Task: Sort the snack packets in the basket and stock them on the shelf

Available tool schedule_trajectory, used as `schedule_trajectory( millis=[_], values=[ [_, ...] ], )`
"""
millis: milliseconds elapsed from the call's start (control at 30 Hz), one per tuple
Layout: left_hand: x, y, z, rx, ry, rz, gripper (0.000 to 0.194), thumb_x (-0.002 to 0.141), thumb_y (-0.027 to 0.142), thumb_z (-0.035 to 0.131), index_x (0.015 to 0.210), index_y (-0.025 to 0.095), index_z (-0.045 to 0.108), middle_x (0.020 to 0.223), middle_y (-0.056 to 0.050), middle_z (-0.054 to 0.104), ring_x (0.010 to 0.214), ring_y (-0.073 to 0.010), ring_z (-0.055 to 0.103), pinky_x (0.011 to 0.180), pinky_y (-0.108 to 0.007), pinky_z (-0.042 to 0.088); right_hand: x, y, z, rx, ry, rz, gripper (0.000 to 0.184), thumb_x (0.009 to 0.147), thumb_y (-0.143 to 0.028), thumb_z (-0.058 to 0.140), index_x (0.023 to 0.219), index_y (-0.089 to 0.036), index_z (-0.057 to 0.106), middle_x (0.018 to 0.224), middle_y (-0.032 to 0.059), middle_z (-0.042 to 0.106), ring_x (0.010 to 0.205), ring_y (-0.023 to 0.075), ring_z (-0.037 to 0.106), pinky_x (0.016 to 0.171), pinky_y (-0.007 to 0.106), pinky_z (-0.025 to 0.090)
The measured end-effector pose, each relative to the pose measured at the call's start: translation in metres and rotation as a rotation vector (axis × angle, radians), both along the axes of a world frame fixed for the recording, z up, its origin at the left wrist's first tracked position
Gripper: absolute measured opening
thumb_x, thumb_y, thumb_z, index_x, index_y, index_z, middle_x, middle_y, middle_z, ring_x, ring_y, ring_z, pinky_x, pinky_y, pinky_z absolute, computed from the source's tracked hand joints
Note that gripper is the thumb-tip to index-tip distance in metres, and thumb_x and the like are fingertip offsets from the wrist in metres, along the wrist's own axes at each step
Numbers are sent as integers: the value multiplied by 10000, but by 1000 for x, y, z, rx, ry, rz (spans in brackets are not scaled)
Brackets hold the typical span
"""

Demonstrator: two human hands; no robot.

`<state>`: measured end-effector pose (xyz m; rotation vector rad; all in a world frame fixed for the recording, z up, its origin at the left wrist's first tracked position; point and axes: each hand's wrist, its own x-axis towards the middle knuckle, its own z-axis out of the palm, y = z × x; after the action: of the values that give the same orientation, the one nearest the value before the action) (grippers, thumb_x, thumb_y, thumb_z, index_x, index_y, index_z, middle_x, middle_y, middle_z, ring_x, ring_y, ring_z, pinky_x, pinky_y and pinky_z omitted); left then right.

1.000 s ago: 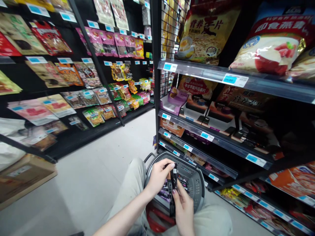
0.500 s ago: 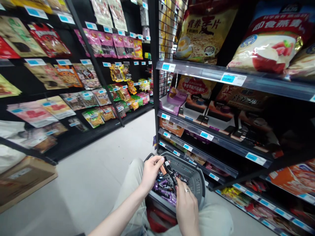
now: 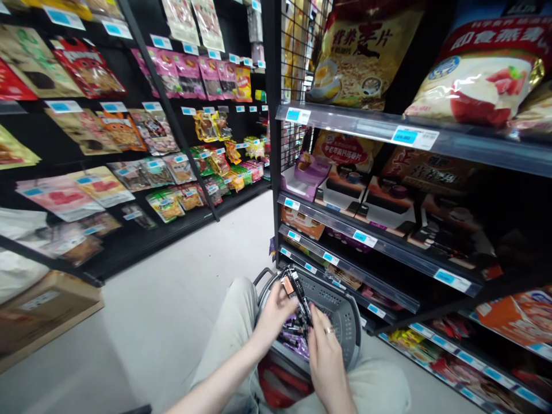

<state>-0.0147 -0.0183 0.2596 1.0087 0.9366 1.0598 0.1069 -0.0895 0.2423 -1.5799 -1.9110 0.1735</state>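
Note:
Above a grey shopping basket (image 3: 340, 305) between my knees, both hands grip slim black stick packets (image 3: 297, 287) with an orange patch near the top. My left hand (image 3: 276, 310) pinches them from the left, thumb across the front. From the right, my right hand (image 3: 323, 345), with a ring on one finger, holds their lower part. How many packets are in the bunch I cannot tell. Inside the basket lies a heap of purple and black stick packets (image 3: 295, 339), partly hidden by my hands.
Close on the right stands a shelf rack (image 3: 357, 121) with cereal bags and open display boxes (image 3: 388, 201). Across the aisle floor (image 3: 172, 293) hang bagged snacks (image 3: 155, 132). A cardboard box (image 3: 47, 316) sits at lower left.
The packets went from upright to leaning left at the top, staying in both hands. My left hand moved left, then slid lower along them, leaving their upper end showing.

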Motion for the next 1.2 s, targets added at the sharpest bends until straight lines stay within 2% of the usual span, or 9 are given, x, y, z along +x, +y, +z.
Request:
schedule_trajectory(
  millis=[100,233,367,467,600,800,1000,1100,1200],
  values=[
    [6,-13,-10,-86,-13,-179,411,641,366,589,962,126,498,858,-71,604,681,-137,557,532,-209,436,-2,3,-7,3,-1,-88,384,834,-179,304,1213,-140,341,1033,134,496,955,175,503,747,298,462],
    [8,-15,-11,-113,26,-155,309,649,339,575,865,129,507,783,-42,611,671,-145,560,542,-233,456,-9,2,-23,108,-209,-244,279,816,-240,373,1036,-123,499,881,135,558,830,227,544,682,354,461],
    [7,-12,-6,-45,134,-164,260,669,333,542,830,130,523,738,-30,609,659,-147,558,538,-232,455,-11,2,-35,149,-269,-339,239,819,-173,343,956,-109,528,811,138,581,744,221,560,646,345,451],
    [5,-10,-6,-46,165,-217,243,665,329,545,802,130,519,700,-23,595,627,-144,550,515,-227,449,-2,2,-37,129,-98,-231,242,827,-181,316,864,-139,552,719,93,585,684,190,561,629,309,443],
    [4,-7,-5,-136,68,-267,280,652,345,561,816,131,487,675,-17,572,573,-137,542,499,-253,456,10,-2,-33,-36,361,-100,255,830,-244,307,890,-174,545,726,44,602,648,142,566,571,228,442],
    [7,-4,-5,-114,-21,-244,297,634,352,600,786,128,478,642,-2,550,543,-99,511,493,-199,419,6,-11,-27,-163,824,-167,289,696,-341,531,922,-166,580,784,49,638,672,155,583,554,216,462],
    [12,-15,-1,-91,-42,-195,303,664,348,577,858,132,491,778,-49,596,696,-144,552,588,-221,426,2,-17,-29,-153,925,-266,285,669,-378,556,832,-153,618,749,58,644,631,155,580,514,213,460],
    [16,-25,4,-65,-53,-66,242,682,312,563,820,128,491,755,-45,598,699,-145,552,621,-230,427,-9,-21,-30,-189,928,-218,254,707,-369,516,835,-164,592,720,42,636,553,133,572,486,210,459],
    [20,-33,3,-58,-63,47,207,708,315,529,789,133,473,723,-33,586,666,-134,547,601,-221,424,-27,-24,-31,-126,888,-228,201,736,-342,484,805,-171,564,706,37,635,585,140,589,520,217,468]
  ],
)
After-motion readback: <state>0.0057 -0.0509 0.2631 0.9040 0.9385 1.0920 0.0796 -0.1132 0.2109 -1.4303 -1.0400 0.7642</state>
